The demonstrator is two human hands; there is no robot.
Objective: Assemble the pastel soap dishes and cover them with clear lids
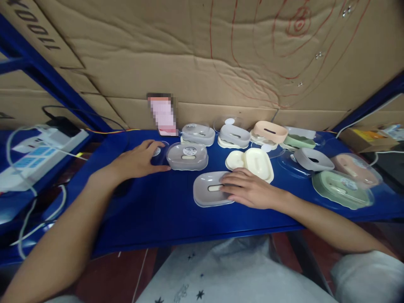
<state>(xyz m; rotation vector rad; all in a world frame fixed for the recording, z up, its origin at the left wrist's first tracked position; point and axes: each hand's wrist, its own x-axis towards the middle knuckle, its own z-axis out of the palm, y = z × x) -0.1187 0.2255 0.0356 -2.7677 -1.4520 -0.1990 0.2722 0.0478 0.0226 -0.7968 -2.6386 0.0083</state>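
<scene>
My left hand is at the left with its thumb and fingers apart, over a clear lid that bears a round label. Just right of it sits a grey soap box under a clear lid. My right hand rests on the right end of a grey dish near the middle, its fingers lying across a cream strip in the dish. Behind that hand lies a cream dish with a smaller cream piece beside it.
Along the back stand grey boxes, a peach box and a phone against cardboard. Green and pink lidded boxes lie at the right. A white power strip with cables is at the left.
</scene>
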